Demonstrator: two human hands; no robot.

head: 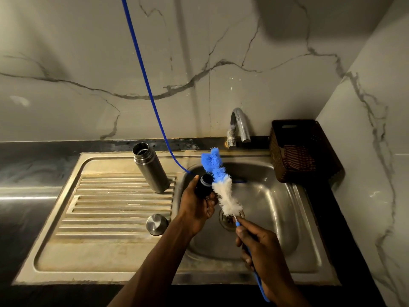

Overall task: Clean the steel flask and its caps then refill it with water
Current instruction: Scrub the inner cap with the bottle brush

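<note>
Brush (pixel 222 187) and black cap (pixel 204 186) meet above the sink basin (pixel 272 209). The left hand (pixel 195 209) grips the black cap with its open mouth turned up and toward the wall, and the right hand (pixel 260 251) grips the blue handle of the brush low down. The long axis of the brush runs from the right hand up and to the left, so the bristles pass just beside the cap on its right side and touch its edge, not inside it. I judge that the coming scrub depends on this: the bristle head must turn toward the cap mouth.

The steel flask (pixel 150 167) stands upright and open on the ribbed draining board (pixel 110 207), to the left of both hands and nearer to the left one. The steel outer cap (pixel 156 224) lies on the same board, just left of the left wrist. The tap (pixel 240 127) gives no water that I can see.
</note>
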